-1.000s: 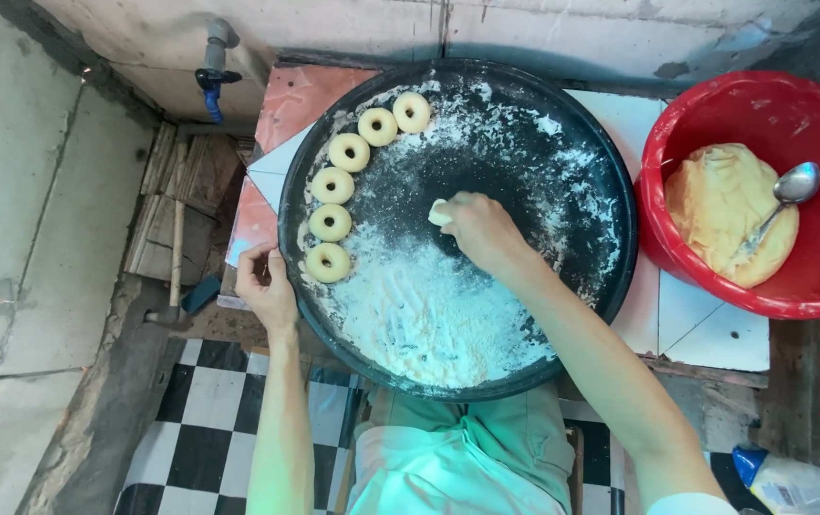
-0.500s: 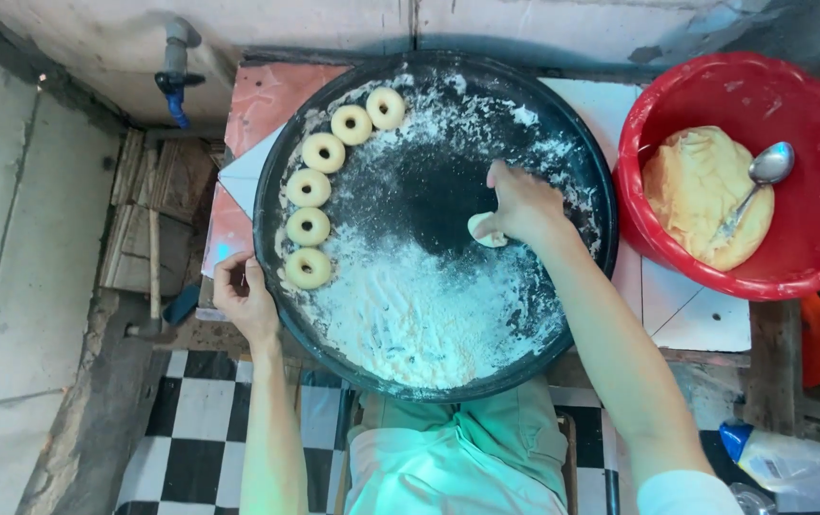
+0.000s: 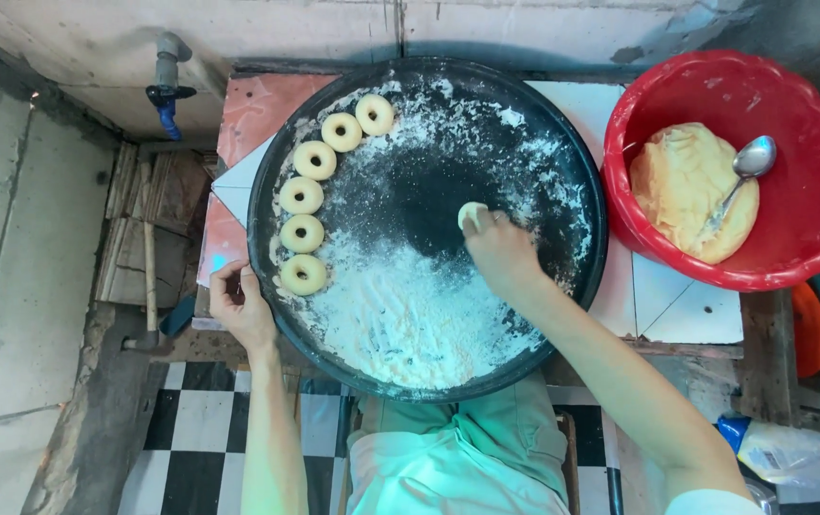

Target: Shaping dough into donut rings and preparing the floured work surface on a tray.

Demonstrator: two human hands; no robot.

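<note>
A large round black tray (image 3: 577,172) dusted with white flour (image 3: 400,305) lies in front of me. Several ring-shaped dough pieces (image 3: 301,195) line its left inner rim in an arc. My right hand (image 3: 500,253) rests near the tray's middle, fingers closed on a small lump of dough (image 3: 472,214) pressed against the floured surface. My left hand (image 3: 243,310) grips the tray's left rim, just beside the nearest dough ring (image 3: 303,274).
A red scalloped bowl (image 3: 810,238) at the right holds a mound of pale dough (image 3: 691,186) with a metal spoon (image 3: 739,176) in it. A blue-handled tap (image 3: 164,91) sticks out at the upper left. Tiled tabletop (image 3: 682,305) shows under the tray; checkered floor (image 3: 190,429) below.
My right hand has moved with the dough lump from the tray's left-centre toward the middle and slightly lower. My left hand has stayed on the rim.
</note>
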